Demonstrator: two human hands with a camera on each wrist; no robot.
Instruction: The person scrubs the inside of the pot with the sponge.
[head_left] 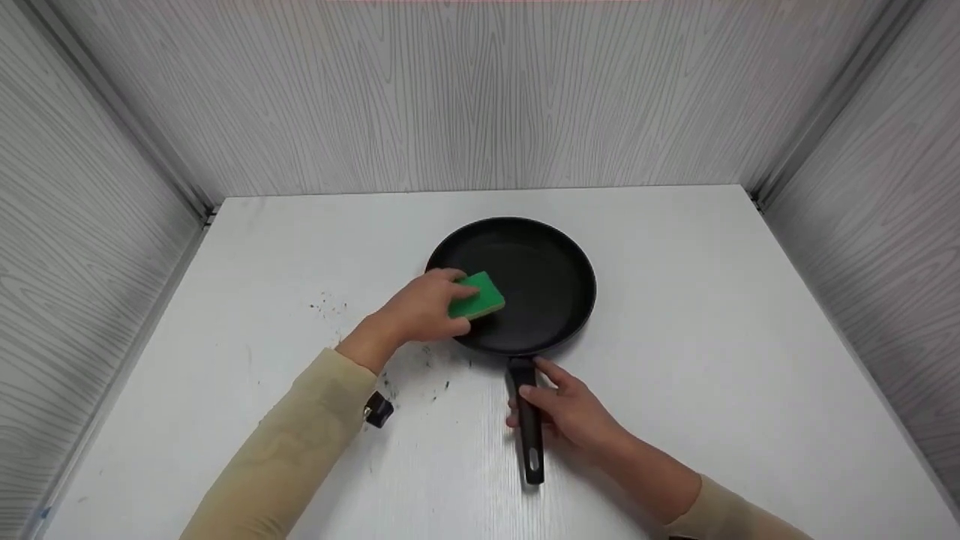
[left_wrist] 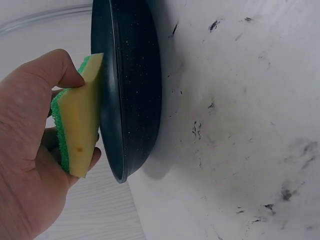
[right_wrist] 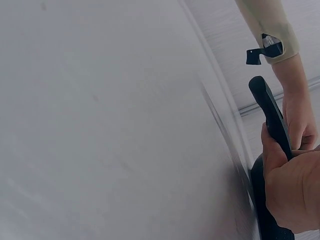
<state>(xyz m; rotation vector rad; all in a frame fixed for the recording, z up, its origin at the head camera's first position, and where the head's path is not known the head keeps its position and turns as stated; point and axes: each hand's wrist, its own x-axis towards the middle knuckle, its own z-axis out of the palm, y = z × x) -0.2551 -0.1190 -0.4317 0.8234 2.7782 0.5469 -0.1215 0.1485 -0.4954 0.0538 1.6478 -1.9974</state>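
Observation:
A black frying pan (head_left: 532, 277) lies on the white table with its handle (head_left: 531, 442) toward me. My left hand (head_left: 431, 307) pinches a sponge (head_left: 478, 296), green on top and yellow below, over the left part of the pan. In the left wrist view the thumb and fingers grip the edges of the sponge (left_wrist: 82, 120), its yellow side toward the pan's inside (left_wrist: 109, 110). My right hand (head_left: 574, 412) grips the pan handle near the pan body, thumb over the top. The right wrist view shows that hand (right_wrist: 292, 190) around the handle (right_wrist: 272, 112).
Dark smudges and specks (left_wrist: 195, 130) mark the white table (head_left: 697, 300) left of the pan. Grey wood-grain panels (head_left: 480, 97) stand at the back and both sides. A small black device (head_left: 379, 410) is worn at the left wrist.

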